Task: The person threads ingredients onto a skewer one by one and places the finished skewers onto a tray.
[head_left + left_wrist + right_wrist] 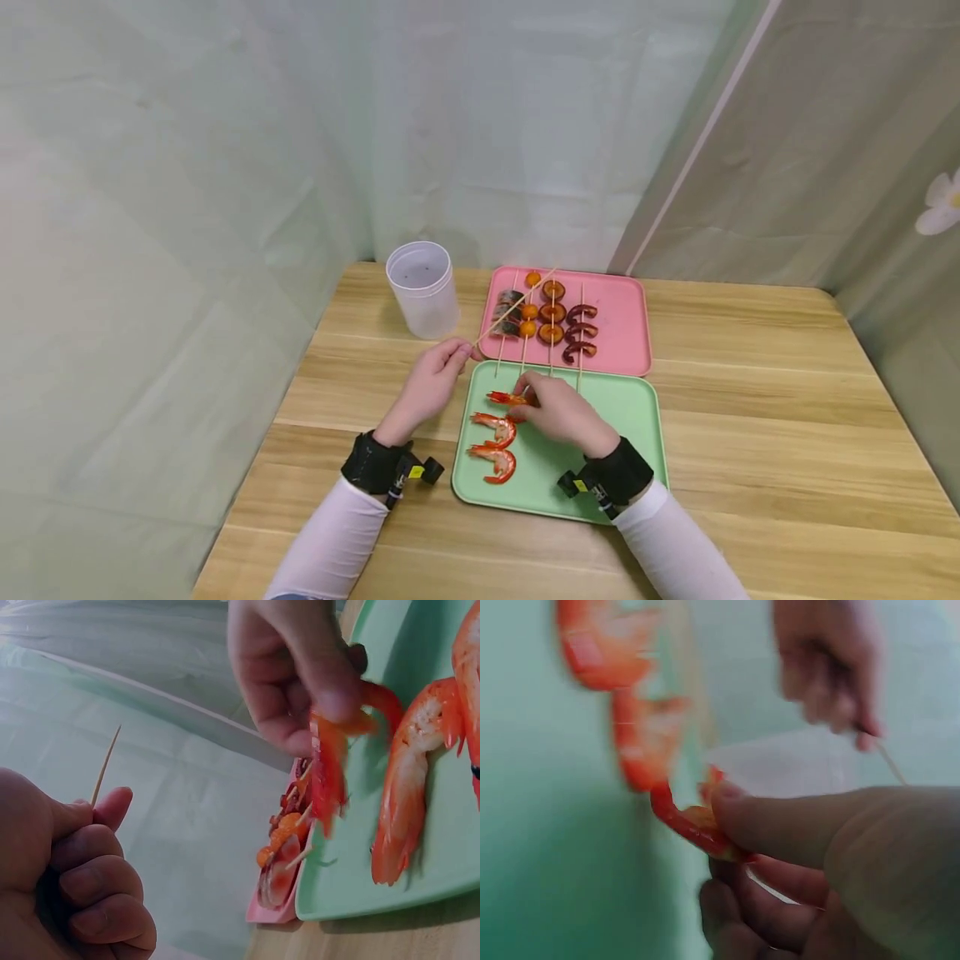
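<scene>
My left hand (435, 379) pinches a thin wooden skewer (513, 308) between thumb and forefinger. In the head view the skewer slants up and right across the pink tray; its tip shows in the left wrist view. With thumb and fingers, my right hand (558, 410) grips a red-orange shrimp (694, 825) over the green tray (600, 450). Part of this shrimp is hidden behind the fingers. Two more curled shrimp, an upper shrimp (495, 429) and a lower shrimp (495, 463), lie on the green tray's left side.
Behind the green tray sits a pink tray (622, 325). It bears loaded skewers with grey-skinned fish pieces (507, 313), orange balls (528, 312), mushroom slices (552, 313) and dark tentacle pieces (581, 333). A translucent plastic tub (426, 300) stands at the back left of the wooden table (780, 417).
</scene>
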Demonstrator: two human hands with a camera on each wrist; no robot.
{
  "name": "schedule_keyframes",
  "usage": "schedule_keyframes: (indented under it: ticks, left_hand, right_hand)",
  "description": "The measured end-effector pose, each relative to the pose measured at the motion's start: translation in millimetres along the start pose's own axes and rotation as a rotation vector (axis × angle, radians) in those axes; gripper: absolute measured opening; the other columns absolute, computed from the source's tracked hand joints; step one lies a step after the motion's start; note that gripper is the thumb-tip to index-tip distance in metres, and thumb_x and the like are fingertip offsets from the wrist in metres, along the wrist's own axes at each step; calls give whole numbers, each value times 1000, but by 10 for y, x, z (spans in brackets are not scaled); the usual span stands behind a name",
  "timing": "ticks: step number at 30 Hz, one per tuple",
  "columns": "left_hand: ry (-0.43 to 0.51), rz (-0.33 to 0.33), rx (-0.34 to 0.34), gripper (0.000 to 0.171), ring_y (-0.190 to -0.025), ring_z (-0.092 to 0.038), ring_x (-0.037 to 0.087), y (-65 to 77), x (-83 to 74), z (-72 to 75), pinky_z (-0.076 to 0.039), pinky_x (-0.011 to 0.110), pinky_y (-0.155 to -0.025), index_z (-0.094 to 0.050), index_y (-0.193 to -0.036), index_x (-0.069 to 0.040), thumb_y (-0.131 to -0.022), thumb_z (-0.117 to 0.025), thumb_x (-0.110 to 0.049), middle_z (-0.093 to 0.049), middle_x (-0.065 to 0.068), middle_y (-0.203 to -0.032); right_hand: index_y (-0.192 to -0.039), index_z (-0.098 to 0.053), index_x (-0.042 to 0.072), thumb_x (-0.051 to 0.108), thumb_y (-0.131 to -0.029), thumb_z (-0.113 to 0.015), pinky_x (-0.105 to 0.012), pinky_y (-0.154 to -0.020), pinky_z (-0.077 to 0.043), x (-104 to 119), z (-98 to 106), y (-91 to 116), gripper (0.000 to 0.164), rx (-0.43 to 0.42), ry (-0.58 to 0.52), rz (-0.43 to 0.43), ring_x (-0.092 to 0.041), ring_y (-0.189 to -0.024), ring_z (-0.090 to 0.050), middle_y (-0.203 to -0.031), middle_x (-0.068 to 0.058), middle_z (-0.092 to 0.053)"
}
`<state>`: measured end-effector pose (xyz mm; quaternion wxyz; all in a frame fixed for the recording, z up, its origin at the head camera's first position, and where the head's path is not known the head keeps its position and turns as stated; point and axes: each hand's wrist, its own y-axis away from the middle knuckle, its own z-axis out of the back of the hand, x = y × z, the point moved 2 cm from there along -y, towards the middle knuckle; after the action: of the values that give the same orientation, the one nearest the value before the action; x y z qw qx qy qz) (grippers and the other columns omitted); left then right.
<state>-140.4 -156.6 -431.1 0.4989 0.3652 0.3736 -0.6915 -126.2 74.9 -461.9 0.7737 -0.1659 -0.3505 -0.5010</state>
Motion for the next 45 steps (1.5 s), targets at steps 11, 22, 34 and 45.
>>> schedule_keyframes:
  ticks: [11, 22, 34, 45]
  left_hand:
    - [-24, -120, 92, 26, -81, -54, 22, 86, -170, -171, -46, 36, -77, -74, -107, -8, -115, -51, -15, -68, 6, -94]
    - [-71, -186, 200, 23, -69, -43, 10, 190, -282, -302, -43, 31, -68, -74, -106, -9, -114, -52, -10, -54, -4, -77]
    - [-60, -187, 160, 23, -68, -43, 11, 194, -264, -315, -42, 31, -66, -74, -106, -9, -114, -53, -11, -55, 0, -78]
    - [-49, -188, 137, 23, -69, -44, 12, 207, -288, -289, -42, 32, -67, -74, -106, -10, -114, -53, -14, -54, -1, -79]
  right_hand:
    - [-135, -62, -3, 30, -115, -53, -35, -80, -48, -410, 1112, 362, 40, -313, -396, -82, -23, -96, -58, -107, -14, -64]
    - [-128, -62, -1, 30, -114, -54, -22, -72, -50, -476, 1339, 504, 35, -486, -831, -43, -10, -80, -59, -90, 4, -63]
    - [-118, -66, 9, 32, -114, -55, -21, -68, -48, -411, 1275, 494, 26, -439, -816, -8, -12, -77, -56, -90, 3, -63]
    - [-114, -64, 4, 28, -115, -53, -23, -69, -48, -385, 1270, 512, 27, -418, -826, 16, -12, -77, -57, -88, 2, -61]
